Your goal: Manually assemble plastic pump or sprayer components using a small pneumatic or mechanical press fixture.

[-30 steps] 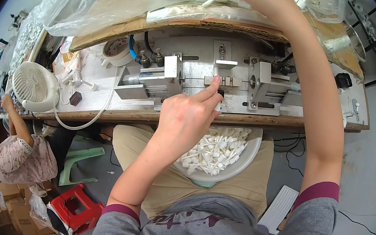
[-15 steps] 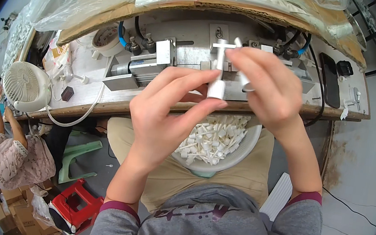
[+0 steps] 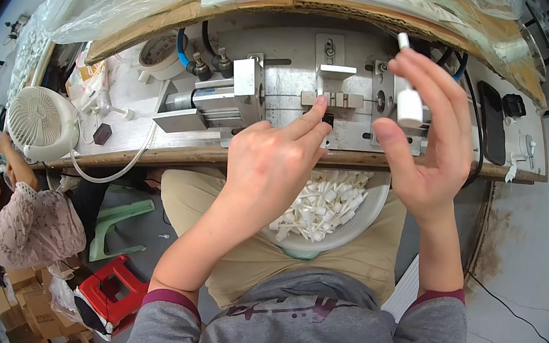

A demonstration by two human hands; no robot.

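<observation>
My left hand (image 3: pixel 268 167) reaches over the bench edge, its index and middle fingers stretched out. Its index fingertip rests at the metal fixture block (image 3: pixel 349 102), touching a thin white plastic stem (image 3: pixel 322 85) there. The thumb is mostly hidden, and I see nothing gripped in this hand. Raised to the right of the block, my right hand (image 3: pixel 441 145) has its thumb spread away from the fingers. A white plastic piece with a thick round cap (image 3: pixel 409 109) and a narrow stem is tucked in its fingers.
A white basket (image 3: pixel 375 209) full of small white plastic pieces sits on my lap. Metal clamp cylinders (image 3: pixel 225 96) flank the block. A small fan (image 3: pixel 41 125) stands left, a phone (image 3: pixel 490 123) right; a cardboard shelf (image 3: pixel 253 15) overhangs the bench. Another person (image 3: pixel 39 224) sits at far left.
My left hand has gone from pinching a white capped piece above the bench edge to pressing a fingertip at the block. The right hand has moved right, away from the left.
</observation>
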